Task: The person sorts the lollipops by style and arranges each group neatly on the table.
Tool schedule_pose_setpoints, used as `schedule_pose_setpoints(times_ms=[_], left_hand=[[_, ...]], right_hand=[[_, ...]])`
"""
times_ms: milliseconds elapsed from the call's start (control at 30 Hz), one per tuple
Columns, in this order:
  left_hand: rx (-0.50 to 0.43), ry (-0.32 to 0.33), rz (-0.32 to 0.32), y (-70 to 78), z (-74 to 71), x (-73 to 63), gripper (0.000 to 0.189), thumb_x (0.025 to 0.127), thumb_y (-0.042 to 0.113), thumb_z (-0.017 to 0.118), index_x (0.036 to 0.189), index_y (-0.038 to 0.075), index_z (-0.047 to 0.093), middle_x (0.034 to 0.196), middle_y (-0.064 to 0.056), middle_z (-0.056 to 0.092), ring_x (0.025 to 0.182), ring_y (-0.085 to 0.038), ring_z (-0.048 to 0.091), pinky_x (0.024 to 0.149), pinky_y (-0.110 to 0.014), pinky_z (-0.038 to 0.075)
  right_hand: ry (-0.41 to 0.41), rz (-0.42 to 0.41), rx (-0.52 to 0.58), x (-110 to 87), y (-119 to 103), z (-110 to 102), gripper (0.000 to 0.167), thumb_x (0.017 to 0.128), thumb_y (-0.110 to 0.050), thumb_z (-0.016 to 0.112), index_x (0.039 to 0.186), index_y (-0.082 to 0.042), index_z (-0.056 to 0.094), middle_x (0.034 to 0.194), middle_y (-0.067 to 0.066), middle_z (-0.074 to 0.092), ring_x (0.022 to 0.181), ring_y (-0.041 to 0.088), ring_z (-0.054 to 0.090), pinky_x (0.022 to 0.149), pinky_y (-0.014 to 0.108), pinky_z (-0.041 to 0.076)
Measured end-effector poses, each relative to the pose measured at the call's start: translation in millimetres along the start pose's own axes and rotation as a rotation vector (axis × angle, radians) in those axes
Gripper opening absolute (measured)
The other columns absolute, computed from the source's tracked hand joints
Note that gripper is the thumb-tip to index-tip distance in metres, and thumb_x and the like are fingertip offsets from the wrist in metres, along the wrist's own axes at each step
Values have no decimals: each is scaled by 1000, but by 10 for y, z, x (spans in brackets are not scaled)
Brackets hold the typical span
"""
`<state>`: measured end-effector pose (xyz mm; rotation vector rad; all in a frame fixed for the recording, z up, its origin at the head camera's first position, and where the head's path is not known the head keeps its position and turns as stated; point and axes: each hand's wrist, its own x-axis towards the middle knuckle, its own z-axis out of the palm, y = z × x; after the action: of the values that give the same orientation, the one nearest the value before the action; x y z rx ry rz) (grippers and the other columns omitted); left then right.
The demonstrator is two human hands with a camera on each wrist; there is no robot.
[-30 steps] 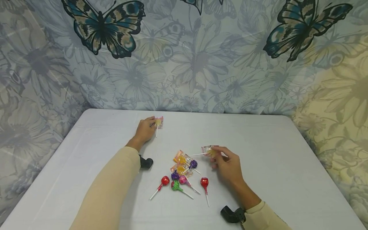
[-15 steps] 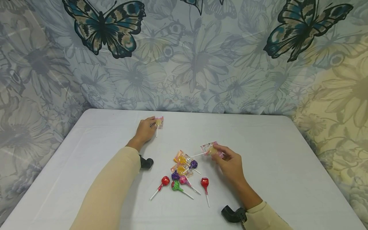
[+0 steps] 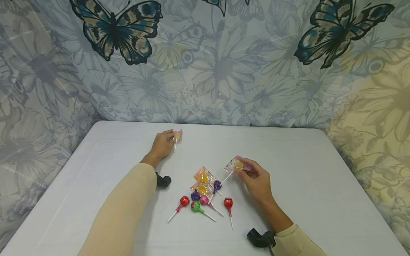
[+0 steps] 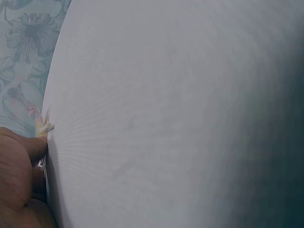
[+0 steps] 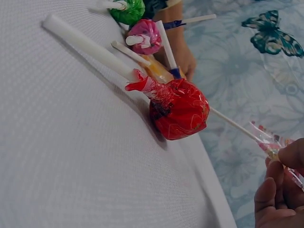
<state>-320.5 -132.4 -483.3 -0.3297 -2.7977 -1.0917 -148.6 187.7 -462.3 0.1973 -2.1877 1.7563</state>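
Note:
Near the far edge of the table, my left hand (image 3: 161,145) pinches a pale yellow lollipop (image 3: 177,136) in a clear pink-printed wrapper, its stick pointing toward me. My right hand (image 3: 257,180) holds a similar wrapped yellow lollipop (image 3: 238,165) between thumb and fingers, right of the pile. That lollipop's stick slants down-left to a purple lollipop (image 3: 217,185); whether they touch, I cannot tell. The pile also has two orange-wrapped lollipops, one upper (image 3: 203,176) and one lower (image 3: 201,189), another purple lollipop (image 3: 195,195), a pink lollipop (image 3: 204,200) and a green lollipop (image 3: 195,206).
One red lollipop (image 3: 184,201) lies left of the pile and another red lollipop (image 3: 228,203) lies right of it, large in the right wrist view. All rest on a white table (image 3: 288,156). A butterfly-and-flower backdrop (image 3: 221,71) stands behind it.
The right hand's lollipop has turned, its stick swinging from pointing left to slanting down toward the pile. The upper purple lollipop and its neighbours have shifted slightly. My left hand stays put.

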Motion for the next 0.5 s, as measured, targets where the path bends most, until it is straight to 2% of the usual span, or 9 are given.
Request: schedule_pose_setpoints(times_ms=[233, 400, 500], left_hand=[[-6, -1, -3, 24, -7, -7, 35, 92, 3, 59, 126, -8, 58, 139, -17, 49, 130, -38, 40, 108, -42, 27], [-3, -8, -16, 29, -8, -9, 36, 93, 4, 59, 127, -7, 58, 140, -16, 48, 130, -37, 39, 109, -42, 27], [-2, -13, -20, 33, -7, -13, 36, 93, 3, 58, 127, -7, 58, 141, -16, 48, 130, -38, 39, 109, -41, 26]], right_hand=[[18, -18, -54, 4, 36, -7, 31, 90, 5, 63, 120, -3, 66, 114, 11, 64, 88, 18, 58, 76, 18, 50], [-4, 21, 12, 3, 29, -7, 32, 92, 7, 59, 121, -3, 64, 110, 14, 59, 82, 24, 63, 70, 29, 55], [-5, 29, 26, 0, 7, -7, 31, 91, 7, 61, 120, -2, 64, 104, 15, 60, 80, 20, 64, 70, 29, 55]])
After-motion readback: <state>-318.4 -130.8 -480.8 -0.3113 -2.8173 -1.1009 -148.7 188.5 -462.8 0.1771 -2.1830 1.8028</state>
